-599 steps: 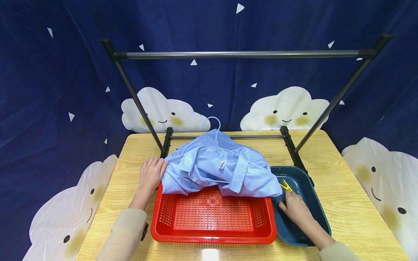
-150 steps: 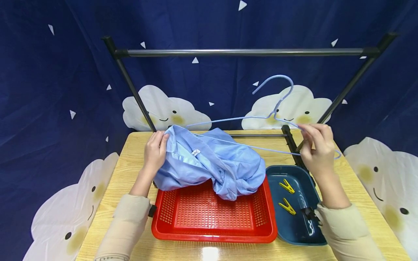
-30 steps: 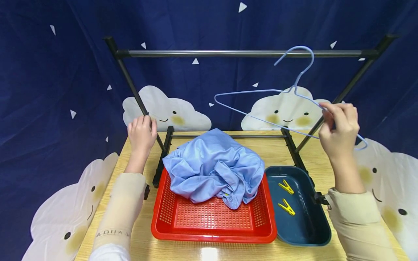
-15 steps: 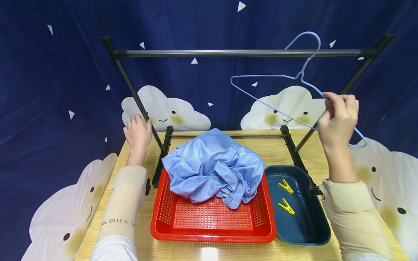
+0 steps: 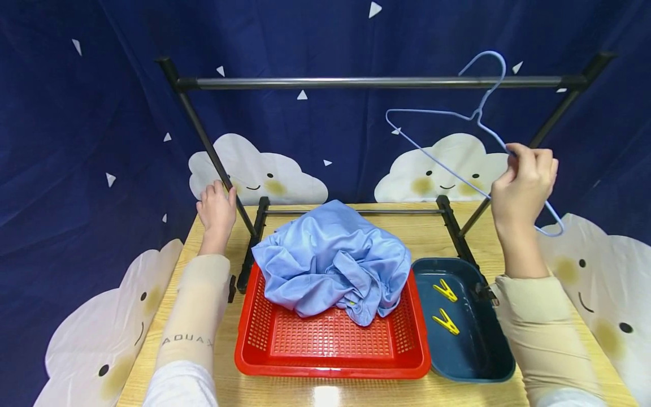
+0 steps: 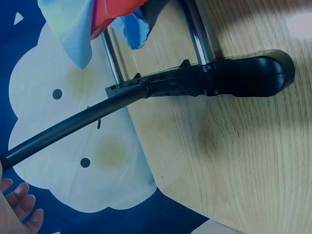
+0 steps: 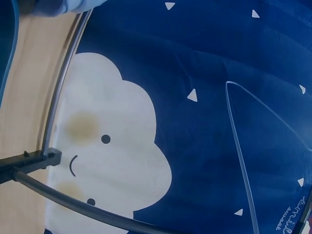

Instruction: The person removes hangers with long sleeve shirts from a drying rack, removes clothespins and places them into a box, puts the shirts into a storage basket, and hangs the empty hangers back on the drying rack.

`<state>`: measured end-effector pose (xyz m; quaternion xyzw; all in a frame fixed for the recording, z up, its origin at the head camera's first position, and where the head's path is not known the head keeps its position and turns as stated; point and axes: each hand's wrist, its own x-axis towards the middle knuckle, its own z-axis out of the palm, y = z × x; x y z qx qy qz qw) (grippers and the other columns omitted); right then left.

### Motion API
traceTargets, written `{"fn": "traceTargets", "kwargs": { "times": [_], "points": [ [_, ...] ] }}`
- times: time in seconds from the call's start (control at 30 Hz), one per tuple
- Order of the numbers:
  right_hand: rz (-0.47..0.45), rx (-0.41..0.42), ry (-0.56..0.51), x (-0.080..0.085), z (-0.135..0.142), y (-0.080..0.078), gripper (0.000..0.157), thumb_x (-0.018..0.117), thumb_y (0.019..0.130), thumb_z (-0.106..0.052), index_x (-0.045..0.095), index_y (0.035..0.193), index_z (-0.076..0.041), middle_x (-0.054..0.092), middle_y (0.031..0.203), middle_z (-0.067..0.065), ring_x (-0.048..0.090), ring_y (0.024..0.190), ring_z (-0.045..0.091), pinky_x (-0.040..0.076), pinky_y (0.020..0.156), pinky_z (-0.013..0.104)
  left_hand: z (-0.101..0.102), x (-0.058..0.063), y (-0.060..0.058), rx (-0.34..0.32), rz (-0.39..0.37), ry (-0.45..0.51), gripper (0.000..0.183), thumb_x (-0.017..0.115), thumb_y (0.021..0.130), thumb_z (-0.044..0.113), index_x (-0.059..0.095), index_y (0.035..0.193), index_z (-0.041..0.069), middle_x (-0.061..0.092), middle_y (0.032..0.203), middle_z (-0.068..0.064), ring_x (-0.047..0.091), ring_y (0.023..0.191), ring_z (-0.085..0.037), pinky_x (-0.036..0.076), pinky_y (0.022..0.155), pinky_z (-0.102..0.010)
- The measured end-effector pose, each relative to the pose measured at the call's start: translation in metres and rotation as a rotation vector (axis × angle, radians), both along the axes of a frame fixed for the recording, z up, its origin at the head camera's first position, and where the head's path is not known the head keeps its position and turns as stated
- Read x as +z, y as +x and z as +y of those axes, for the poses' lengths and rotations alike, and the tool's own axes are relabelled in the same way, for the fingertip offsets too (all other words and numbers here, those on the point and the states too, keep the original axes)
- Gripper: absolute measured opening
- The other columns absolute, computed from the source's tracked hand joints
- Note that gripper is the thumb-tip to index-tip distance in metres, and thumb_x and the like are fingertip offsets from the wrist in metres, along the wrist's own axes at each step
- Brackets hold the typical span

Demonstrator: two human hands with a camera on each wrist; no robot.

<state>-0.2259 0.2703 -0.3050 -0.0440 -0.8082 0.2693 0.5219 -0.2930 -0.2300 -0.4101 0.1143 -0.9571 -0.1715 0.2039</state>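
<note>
My right hand [image 5: 524, 183] grips a light blue wire clothes hanger [image 5: 437, 113] by its right side, holding it tilted in front of the rack. Its hook overlaps the rack's top rail [image 5: 325, 83] in the head view, with the tip showing above it. Part of the hanger's wire [image 7: 239, 146] shows in the right wrist view; the right hand itself is out of that view. My left hand [image 5: 217, 206] is beside the rack's left upright, its fingers [image 6: 22, 202] loosely bent below the pole in the left wrist view. A crumpled light blue shirt [image 5: 330, 254] lies over the red basket.
The red plastic basket [image 5: 330, 371] stands at the table's front middle, mesh-floored. Right of it, a dark blue tray [image 5: 475, 350] holds two yellow clothespins [image 5: 446, 322]. The black rack's feet [image 5: 455, 237] stand on the wooden table [image 5: 529, 282], before a navy curtain with clouds.
The shirt, on the hanger 20 seconds ago, now lies loose on the basket. My right hand drew the hanger out rightward and raised it to the rail. My left hand left the shirt.
</note>
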Motion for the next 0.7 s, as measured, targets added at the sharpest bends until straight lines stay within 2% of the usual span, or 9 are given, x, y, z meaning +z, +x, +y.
{"fn": "traceTargets", "kwargs": {
  "times": [0.2, 0.43, 0.7],
  "points": [
    [-0.046, -0.022, -0.017, -0.006, 0.001, 0.001, 0.025, 0.044, 0.092, -0.003, 0.063, 0.107, 0.0, 0.051, 0.097, 0.023, 0.045, 0.098, 0.038, 0.032, 0.086, 0.044, 0.002, -0.003, -0.002, 0.005, 0.014, 0.023, 0.042, 0.036, 0.098, 0.036, 0.042, 0.117, -0.001, 0.05, 0.109, -0.023, 0.045, 0.106, -0.041, 0.036, 0.082, -0.053],
    [-0.077, -0.043, -0.037, -0.014, 0.003, 0.0, 0.024, 0.045, 0.092, -0.004, 0.063, 0.107, 0.0, 0.051, 0.097, 0.024, 0.045, 0.099, 0.039, 0.032, 0.087, 0.045, 0.004, -0.005, -0.003, 0.016, 0.019, 0.072, 0.041, 0.035, 0.098, 0.036, 0.041, 0.12, 0.001, 0.051, 0.109, -0.023, 0.046, 0.106, -0.04, 0.037, 0.082, -0.053],
    [-0.086, -0.076, -0.076, -0.026, 0.002, -0.002, 0.024, 0.045, 0.092, -0.003, 0.062, 0.108, 0.0, 0.052, 0.1, 0.024, 0.045, 0.101, 0.038, 0.032, 0.088, 0.046, 0.004, -0.004, -0.001, 0.023, 0.008, 0.08, 0.042, 0.035, 0.098, 0.037, 0.041, 0.121, 0.002, 0.051, 0.109, -0.023, 0.046, 0.105, -0.04, 0.038, 0.08, -0.054]
  ]
}}
